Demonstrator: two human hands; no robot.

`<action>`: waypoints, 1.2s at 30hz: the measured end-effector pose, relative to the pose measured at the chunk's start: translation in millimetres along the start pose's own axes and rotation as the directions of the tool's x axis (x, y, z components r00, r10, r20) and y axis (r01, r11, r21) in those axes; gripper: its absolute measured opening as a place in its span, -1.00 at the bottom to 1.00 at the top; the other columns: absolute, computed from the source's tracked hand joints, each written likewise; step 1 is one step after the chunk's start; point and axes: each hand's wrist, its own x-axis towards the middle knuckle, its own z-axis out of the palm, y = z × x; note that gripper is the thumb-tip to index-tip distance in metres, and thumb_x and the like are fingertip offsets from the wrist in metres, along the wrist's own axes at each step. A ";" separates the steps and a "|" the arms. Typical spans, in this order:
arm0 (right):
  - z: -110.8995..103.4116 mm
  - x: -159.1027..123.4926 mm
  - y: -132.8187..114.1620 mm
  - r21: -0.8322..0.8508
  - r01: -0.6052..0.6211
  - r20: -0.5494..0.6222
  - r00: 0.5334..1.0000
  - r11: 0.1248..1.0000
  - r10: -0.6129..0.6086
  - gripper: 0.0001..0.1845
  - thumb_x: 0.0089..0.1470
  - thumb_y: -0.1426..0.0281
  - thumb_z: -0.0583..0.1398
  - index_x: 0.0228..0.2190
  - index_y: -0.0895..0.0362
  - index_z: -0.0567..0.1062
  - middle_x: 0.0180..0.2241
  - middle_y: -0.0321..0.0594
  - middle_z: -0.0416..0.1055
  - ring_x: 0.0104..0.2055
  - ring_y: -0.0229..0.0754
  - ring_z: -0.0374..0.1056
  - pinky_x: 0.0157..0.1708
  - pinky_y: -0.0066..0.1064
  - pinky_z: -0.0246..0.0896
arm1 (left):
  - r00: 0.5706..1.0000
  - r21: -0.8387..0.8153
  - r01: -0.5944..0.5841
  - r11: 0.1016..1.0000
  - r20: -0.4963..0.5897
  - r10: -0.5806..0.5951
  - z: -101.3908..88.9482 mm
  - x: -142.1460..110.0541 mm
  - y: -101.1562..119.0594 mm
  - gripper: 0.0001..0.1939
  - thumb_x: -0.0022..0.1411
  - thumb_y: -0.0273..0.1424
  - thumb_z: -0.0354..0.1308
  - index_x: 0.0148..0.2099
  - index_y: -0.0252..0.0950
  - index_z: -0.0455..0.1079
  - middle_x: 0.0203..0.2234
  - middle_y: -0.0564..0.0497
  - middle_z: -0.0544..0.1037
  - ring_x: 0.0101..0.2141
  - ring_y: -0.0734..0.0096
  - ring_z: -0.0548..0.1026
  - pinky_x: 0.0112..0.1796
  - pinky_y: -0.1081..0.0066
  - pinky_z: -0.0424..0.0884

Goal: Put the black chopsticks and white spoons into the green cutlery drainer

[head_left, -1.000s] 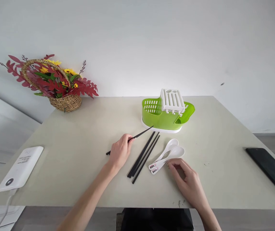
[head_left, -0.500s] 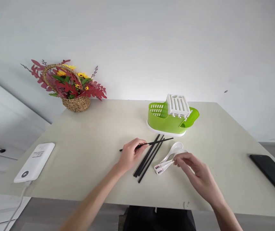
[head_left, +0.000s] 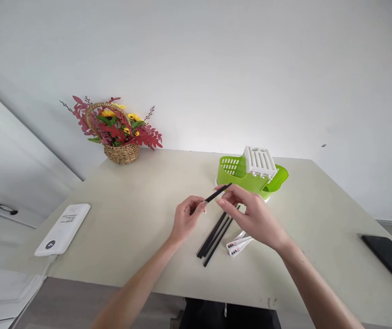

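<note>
A black rectangular phone (head_left: 389, 260) lies near the right edge of the pale grey-green worktop (head_left: 147, 192), and a white slab-shaped power bank (head_left: 63, 228) with a white cable lies by its left edge. Nearer the front edge, several slim black chopsticks (head_left: 212, 234) lie side by side, just left of two white spoons (head_left: 238, 245) with printed handles; the right hand (head_left: 245, 208) stands in front of the spoons' bowls and hides them. It also covers part of the front of the green plastic holder (head_left: 242, 180).

At the far left corner, a round woven basket (head_left: 122, 154) with a hoop handle holds yellow sunflowers and red leaves. The holder is near the far edge, right of centre, its left compartment showing a latticed wall; a white slotted tray (head_left: 260, 160) with small hooks sits across its top.

The left hand (head_left: 186, 219) pinches a black stick (head_left: 214, 195), tilted up to the right above the worktop. The right thumb and forefinger curl around its upper end; whether they grip it, I cannot tell
</note>
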 end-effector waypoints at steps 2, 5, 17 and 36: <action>5.2 9.2 -4.3 0.033 0.032 0.004 0.999 0.999 -0.032 -0.58 0.37 -0.01 0.14 -0.28 0.06 0.52 -0.29 -0.20 0.57 -0.30 -0.18 0.47 -0.41 -0.42 0.31 | 1.000 -0.011 0.012 1.000 0.006 -0.012 -1.9 1.3 0.6 -0.59 0.34 0.01 0.26 -0.25 -0.27 0.49 -0.50 0.05 0.51 -0.47 0.46 0.37 -0.42 0.43 0.28; 11.0 22.4 -7.4 0.005 0.096 -0.013 0.995 0.995 -0.096 -0.54 0.40 -0.02 0.10 -0.34 0.05 0.53 -0.18 -0.20 0.60 -0.35 -0.23 0.43 -0.34 -0.41 0.33 | 1.000 -0.023 0.018 1.000 0.012 -0.017 -4.1 2.9 0.5 -0.55 0.33 0.05 0.26 -0.26 -0.27 0.50 -0.48 0.02 0.54 -0.47 0.45 0.39 -0.41 0.41 0.31; -4.7 56.6 -8.2 -0.191 0.274 0.003 0.960 0.943 -0.278 -0.65 0.44 0.26 0.12 -0.44 0.05 0.34 -0.45 -0.27 0.41 -0.43 -0.20 0.29 -0.36 -0.35 0.17 | 0.994 -0.029 0.069 0.997 0.088 -0.066 -3.1 1.8 -2.6 -0.62 0.39 -0.09 0.25 -0.07 -0.29 0.70 -0.15 -0.07 0.74 -0.07 0.14 0.67 0.10 0.26 0.52; -12.2 56.0 3.7 -0.255 0.285 0.117 0.958 0.924 -0.263 -0.64 0.47 0.24 0.10 -0.42 0.05 0.34 -0.44 -0.30 0.40 -0.43 -0.22 0.27 -0.39 -0.36 0.08 | 0.994 0.107 0.059 0.992 0.089 -0.069 -0.4 2.7 -8.0 -0.72 0.37 -0.14 0.31 -0.03 -0.16 0.71 -0.14 0.01 0.74 -0.11 0.20 0.68 0.02 0.33 0.55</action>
